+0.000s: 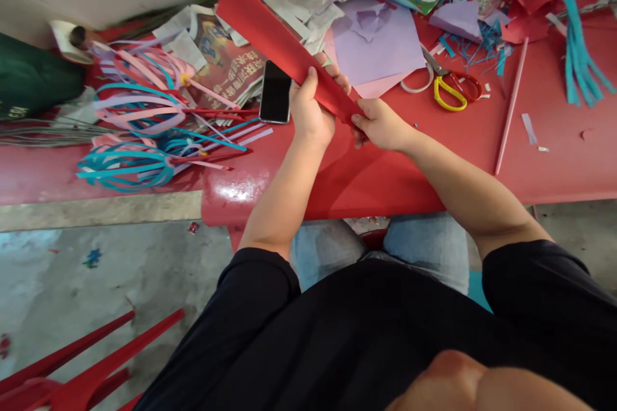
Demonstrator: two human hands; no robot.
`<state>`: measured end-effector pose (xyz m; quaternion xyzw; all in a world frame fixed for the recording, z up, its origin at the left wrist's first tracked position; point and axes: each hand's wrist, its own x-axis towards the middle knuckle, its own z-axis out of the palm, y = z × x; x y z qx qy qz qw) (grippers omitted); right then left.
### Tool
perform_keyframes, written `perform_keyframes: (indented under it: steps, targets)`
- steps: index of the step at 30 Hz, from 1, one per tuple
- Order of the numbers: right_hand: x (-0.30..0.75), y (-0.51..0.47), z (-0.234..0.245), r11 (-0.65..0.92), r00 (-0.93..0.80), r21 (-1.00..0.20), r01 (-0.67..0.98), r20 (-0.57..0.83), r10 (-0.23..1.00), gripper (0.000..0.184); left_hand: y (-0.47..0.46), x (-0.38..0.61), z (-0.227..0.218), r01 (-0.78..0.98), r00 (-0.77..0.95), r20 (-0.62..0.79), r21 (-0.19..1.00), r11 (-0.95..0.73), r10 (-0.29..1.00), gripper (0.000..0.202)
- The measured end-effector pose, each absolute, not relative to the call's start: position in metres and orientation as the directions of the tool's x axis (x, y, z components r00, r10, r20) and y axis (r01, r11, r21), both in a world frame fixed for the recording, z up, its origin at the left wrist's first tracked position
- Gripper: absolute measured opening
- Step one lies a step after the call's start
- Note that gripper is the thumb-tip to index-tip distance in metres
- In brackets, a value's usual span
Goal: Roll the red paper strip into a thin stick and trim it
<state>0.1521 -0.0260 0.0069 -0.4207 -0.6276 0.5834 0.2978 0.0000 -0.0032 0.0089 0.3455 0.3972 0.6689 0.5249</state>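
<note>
A long folded strip of red paper (pixel 270 29) slants above the table, its far end up and to the left. My left hand (pixel 315 99) is closed around its middle, thumb on top and fingers behind. At the near right end, my right hand (pixel 383 123) pinches the same strip between thumb and fingers. Just left of my left hand lies a black phone (pixel 275 93). Beyond the hands is a lilac paper sheet (pixel 378 38) with a torn patch. To the right rest scissors (pixel 450 87) with yellow and red handles, beside a white tape ring (pixel 418 82).
Paper-strip lanterns (pixel 139 109) in pink and teal lie at the left, near a dark green bag (pixel 38 77). Scraps crowd the wall side. A pink stick (pixel 511 106) and a teal fringe (pixel 578 51) lie on the red table (pixel 463 173). A red chair (pixel 91 366) stands below left.
</note>
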Motion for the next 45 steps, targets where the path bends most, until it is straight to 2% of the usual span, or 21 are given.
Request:
perform_keyframes:
  steps: [3, 6, 9, 11, 13, 15, 18, 22, 25, 27, 32, 34, 36, 38, 41, 43, 45]
  targets:
    - [0.152, -0.027, 0.007, -0.018, -0.469, -0.959, 0.283, -0.155, 0.869, 0.023, 0.006, -0.018, 0.017, -0.451, -0.235, 0.05, 0.879, -0.154, 0.971, 0.054]
    - [0.154, -0.029, 0.01, 0.145, -0.487, -0.884, 0.445, -0.103, 0.867, 0.027, 0.015, -0.038, 0.026, -0.513, -0.298, 0.005, 0.842, -0.164, 0.955, 0.071]
    - [0.155, -0.031, 0.014, 0.292, -0.491, -0.758, 0.583, -0.043, 0.87, 0.031, 0.019, -0.05, 0.035, -0.565, -0.33, -0.068, 0.814, -0.139, 0.942, 0.078]
    - [0.154, -0.033, 0.017, 0.307, -0.494, -0.737, 0.601, -0.041, 0.868, 0.031, 0.018, -0.052, 0.039, -0.604, -0.311, -0.109, 0.79, -0.108, 0.944, 0.078]
    - [0.155, -0.034, 0.018, 0.24, -0.519, -0.803, 0.546, -0.099, 0.849, 0.027, 0.015, -0.049, 0.041, -0.657, -0.274, -0.138, 0.75, -0.08, 0.952, 0.074]
    - [0.157, -0.035, 0.02, 0.099, -0.59, -0.902, 0.421, -0.189, 0.785, 0.025, 0.012, -0.043, 0.041, -0.706, -0.227, -0.172, 0.707, -0.041, 0.958, 0.068]
    - [0.158, -0.037, 0.021, -0.142, -0.703, -0.968, 0.205, -0.247, 0.666, 0.041, 0.007, -0.03, 0.038, -0.728, -0.156, -0.21, 0.685, 0.031, 0.965, 0.062]
    - [0.153, -0.04, 0.022, -0.41, -0.748, -0.911, 0.038, -0.298, 0.593, 0.055, 0.0, -0.013, 0.035, -0.683, -0.08, -0.236, 0.72, 0.12, 0.968, 0.07]
    - [0.146, -0.041, 0.018, -0.542, -0.743, -0.84, -0.036, -0.34, 0.577, 0.052, -0.004, -0.007, 0.036, -0.702, -0.05, -0.241, 0.699, 0.138, 0.969, 0.062]
    - [0.141, -0.042, 0.014, -0.559, -0.736, -0.826, -0.072, -0.335, 0.589, 0.046, -0.005, -0.006, 0.037, -0.717, -0.053, -0.25, 0.683, 0.137, 0.967, 0.054]
    - [0.133, -0.046, 0.006, -0.461, -0.704, -0.887, -0.038, -0.304, 0.642, 0.039, -0.001, -0.01, 0.031, -0.704, -0.201, -0.212, 0.711, 0.009, 0.956, 0.037]
    - [0.134, -0.048, 0.006, -0.412, -0.7, -0.911, 0.023, -0.309, 0.644, 0.041, 0.001, -0.013, 0.029, -0.666, -0.212, -0.16, 0.746, -0.023, 0.964, 0.044]
    - [0.136, -0.047, 0.007, -0.324, -0.704, -0.94, 0.105, -0.3, 0.644, 0.046, 0.002, -0.013, 0.028, -0.624, -0.157, -0.119, 0.781, -0.005, 0.98, 0.059]
    - [0.14, -0.042, 0.008, -0.148, -0.651, -0.969, 0.195, -0.241, 0.72, 0.055, 0.0, -0.011, 0.03, -0.597, -0.099, -0.104, 0.802, 0.024, 0.99, 0.068]
    - [0.147, -0.03, 0.007, 0.097, -0.397, -0.966, 0.241, -0.007, 0.918, 0.064, -0.011, -0.002, 0.035, -0.569, 0.024, -0.149, 0.811, 0.136, 0.989, 0.064]
    - [0.153, -0.022, 0.009, 0.17, -0.242, -0.965, 0.199, 0.119, 0.963, 0.067, -0.024, 0.006, 0.039, -0.521, 0.156, -0.222, 0.809, 0.272, 0.962, 0.06]
    - [0.16, -0.017, 0.015, 0.215, -0.227, -0.962, 0.166, 0.174, 0.958, 0.071, -0.038, 0.014, 0.041, -0.456, 0.319, -0.266, 0.798, 0.394, 0.91, 0.056]
